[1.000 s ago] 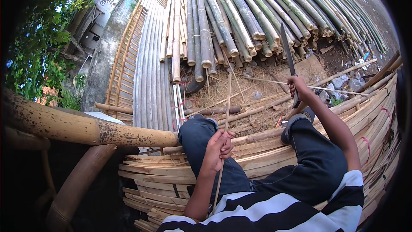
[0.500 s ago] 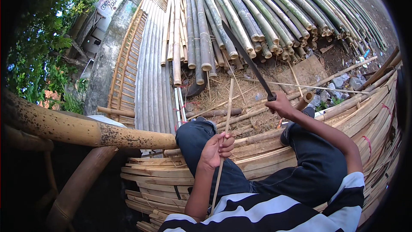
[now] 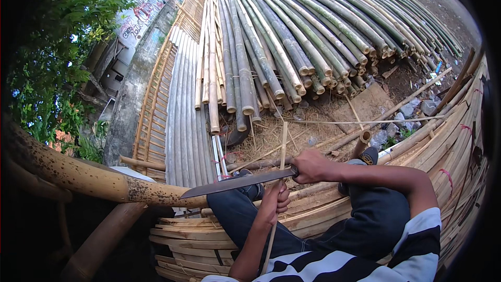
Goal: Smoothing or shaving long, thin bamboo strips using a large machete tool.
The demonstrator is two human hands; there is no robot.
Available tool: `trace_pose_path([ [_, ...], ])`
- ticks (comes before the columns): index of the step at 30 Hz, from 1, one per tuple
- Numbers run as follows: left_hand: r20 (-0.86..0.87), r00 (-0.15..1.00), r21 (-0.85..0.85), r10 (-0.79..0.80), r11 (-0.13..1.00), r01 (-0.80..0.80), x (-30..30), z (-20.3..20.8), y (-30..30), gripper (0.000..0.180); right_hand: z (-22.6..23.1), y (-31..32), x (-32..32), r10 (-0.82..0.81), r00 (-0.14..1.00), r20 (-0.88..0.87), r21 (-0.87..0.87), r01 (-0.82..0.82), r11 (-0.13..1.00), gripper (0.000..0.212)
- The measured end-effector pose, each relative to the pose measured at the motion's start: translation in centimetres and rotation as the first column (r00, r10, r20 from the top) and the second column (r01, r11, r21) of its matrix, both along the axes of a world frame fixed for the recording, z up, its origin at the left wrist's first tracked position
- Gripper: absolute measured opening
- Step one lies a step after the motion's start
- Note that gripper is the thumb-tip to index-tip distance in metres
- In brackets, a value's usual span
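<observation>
A thin bamboo strip [image 3: 272, 240] stands upright in front of me, its lower end reaching my striped shirt. My left hand [image 3: 273, 202] is closed around it, about midway up. In my right hand [image 3: 309, 166] is the handle of a machete [image 3: 235, 183], whose long dark blade points left and lies nearly level. The blade crosses the strip just above my left fist and appears to touch it. The strip's upper end rises above the blade. The handle is mostly hidden inside my right fingers.
Long bamboo poles [image 3: 292, 47] are stacked ahead. Bundled split bamboo slats [image 3: 407, 172] curve beneath and to the right of me. A thick spotted bamboo pole [image 3: 99, 172] runs along the left, near corrugated sheets [image 3: 182, 120] and a bamboo ladder-like frame [image 3: 151, 109]. Rubbish [image 3: 412, 109] lies at right.
My right hand has come down and left, swinging the machete from raised to level across the bamboo strip. My left hand keeps its grip, slightly lower. The view has tilted up a little.
</observation>
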State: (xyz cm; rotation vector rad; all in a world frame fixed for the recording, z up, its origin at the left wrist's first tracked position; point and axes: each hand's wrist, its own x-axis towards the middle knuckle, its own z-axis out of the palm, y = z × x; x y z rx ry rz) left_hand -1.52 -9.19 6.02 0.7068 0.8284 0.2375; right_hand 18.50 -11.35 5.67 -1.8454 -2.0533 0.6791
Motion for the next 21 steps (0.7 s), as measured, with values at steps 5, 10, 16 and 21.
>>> trace_pose_path([
  [5, -0.007, 0.995, -0.082, -0.098, 0.992, 0.097, -2.7, 2.8, -4.7, 0.027, -6.8, 4.6, 11.2, -0.660, 0.751, -0.018, -0.042, 0.659, 0.751, 0.027],
  [10, 0.213, 0.976, -0.238, -0.042, 0.967, 0.093, -5.9, -1.0, -0.4, 0.025, -9.6, -0.8, 20.7, -0.664, -0.303, -0.683, -0.693, 0.556, 0.459, 0.016],
  [16, 0.361, 0.930, -0.432, 0.065, 0.896, 0.105, -7.3, -5.9, 3.7, 0.024, -3.0, -2.0, 20.2, -0.662, -0.431, -0.614, -0.781, 0.212, 0.587, 0.011],
  [21, 0.472, 0.872, -0.510, 0.130, 0.847, 0.150, -6.0, -6.0, 5.3, 0.023, 1.0, -1.1, 14.6, -0.776, -0.103, -0.622, -0.741, 0.399, 0.541, 0.015],
])
